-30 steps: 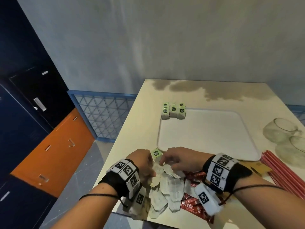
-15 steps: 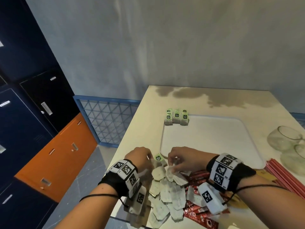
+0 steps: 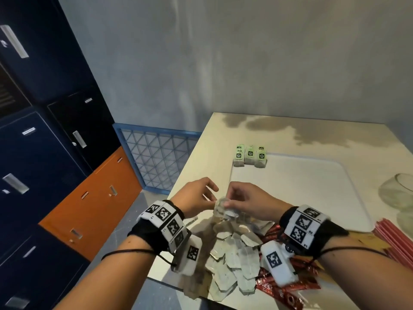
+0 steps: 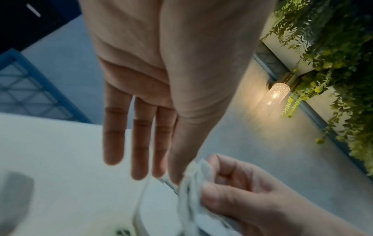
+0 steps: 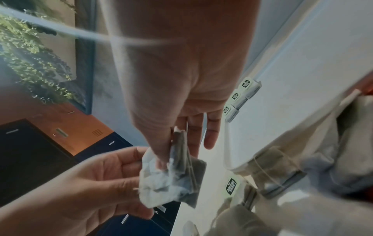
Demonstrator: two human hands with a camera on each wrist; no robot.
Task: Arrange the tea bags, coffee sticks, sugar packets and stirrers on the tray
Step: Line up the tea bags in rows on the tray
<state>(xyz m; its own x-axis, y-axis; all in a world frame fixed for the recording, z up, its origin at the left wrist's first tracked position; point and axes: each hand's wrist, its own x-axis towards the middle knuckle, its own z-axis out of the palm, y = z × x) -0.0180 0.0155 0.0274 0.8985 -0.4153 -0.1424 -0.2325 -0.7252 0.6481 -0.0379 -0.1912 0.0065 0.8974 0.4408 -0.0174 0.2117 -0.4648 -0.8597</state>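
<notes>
My right hand pinches a crumpled tea bag between thumb and fingers, held up over the loose pile of tea bags at the table's near edge. My left hand is beside it with fingers straight and spread, its thumb tip touching the bag. The right wrist view shows the bag against the left palm. The white tray lies beyond, with three green-tagged tea bags at its far left corner. Red coffee sticks lie under my right wrist. Red stirrers lie to the right.
Two glass bowls stand right of the tray. Brown packets show between the tray and the stirrers. The table's left edge drops to the floor, with dark and orange cabinets and a blue grid panel beyond.
Both hands have risen from the pile, the right one lifting a tea bag. The green tag seen between the hands earlier is out of sight.
</notes>
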